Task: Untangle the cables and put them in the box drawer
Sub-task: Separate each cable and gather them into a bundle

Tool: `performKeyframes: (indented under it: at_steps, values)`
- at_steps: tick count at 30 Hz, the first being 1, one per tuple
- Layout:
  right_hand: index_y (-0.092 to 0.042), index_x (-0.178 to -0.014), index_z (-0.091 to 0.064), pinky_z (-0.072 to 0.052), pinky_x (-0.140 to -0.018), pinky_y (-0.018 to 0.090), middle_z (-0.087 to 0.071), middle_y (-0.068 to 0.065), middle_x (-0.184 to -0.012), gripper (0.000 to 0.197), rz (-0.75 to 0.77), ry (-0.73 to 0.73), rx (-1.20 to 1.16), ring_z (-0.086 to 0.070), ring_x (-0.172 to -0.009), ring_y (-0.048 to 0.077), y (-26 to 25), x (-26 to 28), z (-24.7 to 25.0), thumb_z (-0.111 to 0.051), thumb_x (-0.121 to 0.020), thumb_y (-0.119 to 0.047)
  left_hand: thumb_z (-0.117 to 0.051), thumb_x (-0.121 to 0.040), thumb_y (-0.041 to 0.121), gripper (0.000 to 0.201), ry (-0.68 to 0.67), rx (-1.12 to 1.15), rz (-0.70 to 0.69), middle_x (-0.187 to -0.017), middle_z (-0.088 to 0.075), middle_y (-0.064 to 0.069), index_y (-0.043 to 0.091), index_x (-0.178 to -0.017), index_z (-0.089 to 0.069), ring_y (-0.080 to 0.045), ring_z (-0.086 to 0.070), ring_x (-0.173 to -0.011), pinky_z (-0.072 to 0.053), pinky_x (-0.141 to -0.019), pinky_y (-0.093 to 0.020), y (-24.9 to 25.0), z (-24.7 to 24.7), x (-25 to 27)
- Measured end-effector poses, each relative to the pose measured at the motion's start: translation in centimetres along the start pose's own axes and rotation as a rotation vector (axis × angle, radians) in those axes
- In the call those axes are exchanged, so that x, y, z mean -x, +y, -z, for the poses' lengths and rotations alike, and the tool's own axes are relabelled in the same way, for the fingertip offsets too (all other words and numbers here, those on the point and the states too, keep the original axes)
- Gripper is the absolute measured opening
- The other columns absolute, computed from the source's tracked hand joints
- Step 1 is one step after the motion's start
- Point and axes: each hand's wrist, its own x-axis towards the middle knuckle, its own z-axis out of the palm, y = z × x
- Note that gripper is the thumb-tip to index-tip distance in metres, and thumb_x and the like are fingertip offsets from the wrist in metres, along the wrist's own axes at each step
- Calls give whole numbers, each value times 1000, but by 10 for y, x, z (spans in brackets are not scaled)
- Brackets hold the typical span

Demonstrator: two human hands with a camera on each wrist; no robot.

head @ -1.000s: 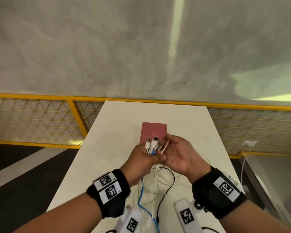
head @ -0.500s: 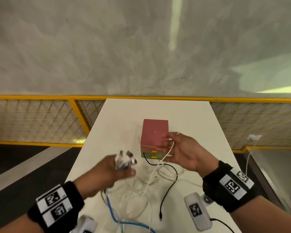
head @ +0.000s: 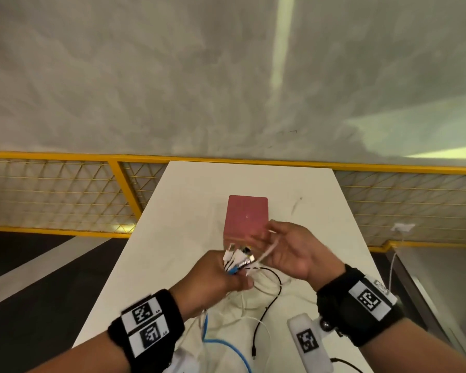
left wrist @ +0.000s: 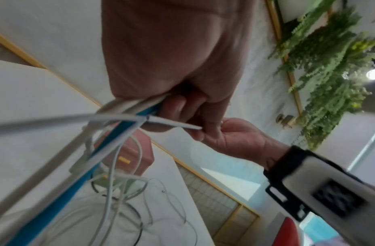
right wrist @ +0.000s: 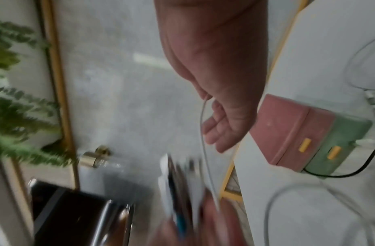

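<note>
My left hand [head: 233, 271] grips a bundle of cable ends [head: 238, 258], white, blue and black, with the plugs sticking up out of the fist. The cables hang from it [left wrist: 119, 133] to a loose tangle [head: 253, 305] on the white table [head: 189, 211]. Just to the right, my right hand [head: 273, 238] is palm up and pinches one thin white cable [head: 267, 250], which runs back into the bundle. The pink box [head: 248, 216] stands behind both hands. Its green lower drawer [right wrist: 340, 146] has a yellow handle, and both drawers look closed.
A blue cable [head: 226, 343] and a black cable [head: 264, 313] trail toward the table's near edge. Yellow mesh railing [head: 65, 197] lines the table's far end and both sides. A wall socket with a white lead [head: 402, 227] is at right. Hanging plants [left wrist: 329, 66] show on the wall.
My left hand, which had swung down and left with the bundle half a second ago, has come back up beside my right hand. The right hand stayed by the box, holding the white cable.
</note>
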Motion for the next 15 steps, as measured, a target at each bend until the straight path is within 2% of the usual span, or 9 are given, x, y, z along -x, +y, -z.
performKeyframes:
  at_steps: [2,4,6,8,10,11,12,13,15]
  values:
    - [-12,-89,-57,-60,-63,39,-73,12,-78,18,33,78,-65,-75,-70,27,-8,-3,12,-44,-101,-16,-82,-72,9,23,-78,-133,64,-58,-55,11,16,-63,-61,-6,-49,-56,-41,-62,-20,-16,6,7]
    - [-13,-89,-58,-59,-59,36,-71,10,-76,16,69,96,-44,-74,-67,25,-10,-5,19,-47,-100,-15,-81,-73,9,28,-160,-225,121,-55,-50,12,19,-63,-57,-2,-45,-52,-38,-56,-17,-27,9,14]
    - [-12,-90,-58,-57,-60,36,-69,9,-74,16,90,79,21,-72,-67,24,-7,-6,21,-47,-100,-16,-82,-72,14,21,-220,-288,124,-62,-58,9,17,-70,-61,-1,-52,-57,-42,-60,-18,-31,14,21]
    - [-12,-96,-55,-57,-61,38,-68,9,-73,12,133,79,172,-70,-69,26,0,-7,24,-46,-101,-17,-84,-71,23,24,-252,-322,134,-79,-71,4,12,-85,-68,-4,-63,-71,-48,-72,-24,-32,21,27]
    - [-12,-96,-55,-57,-63,38,-68,10,-75,11,156,57,409,-69,-73,27,10,-7,29,-47,-100,-17,-85,-72,23,29,-159,-249,151,-86,-76,3,15,-98,-73,-8,-69,-72,-51,-70,-24,-29,32,28]
    - [-12,-95,-57,-56,-63,36,-69,10,-77,10,134,37,554,-68,-74,26,17,-7,33,-48,-98,-16,-85,-74,19,28,-76,-165,157,-76,-73,3,16,-99,-73,-11,-64,-59,-47,-58,-23,-23,37,27]
    - [-13,-96,-59,-54,-62,33,-70,10,-79,9,82,10,715,-67,-75,24,24,-6,35,-50,-95,-16,-84,-75,15,25,5,-69,161,-65,-62,5,16,-97,-73,-12,-50,-46,-37,-47,-22,-18,42,25]
    - [-16,-97,-61,-51,-62,30,-72,9,-83,10,10,-19,883,-66,-76,21,33,-6,39,-52,-92,-18,-83,-76,12,21,82,9,162,-58,-48,4,16,-93,-72,-11,-36,-42,-28,-44,-22,-10,47,21]
    - [-19,-97,-62,-44,-59,24,-72,5,-90,14,-105,-81,1167,-63,-77,16,52,-12,46,-56,-86,-26,-80,-79,10,16,170,95,116,-58,-35,1,23,-78,-70,-13,-27,-47,-22,-46,-25,6,55,12]
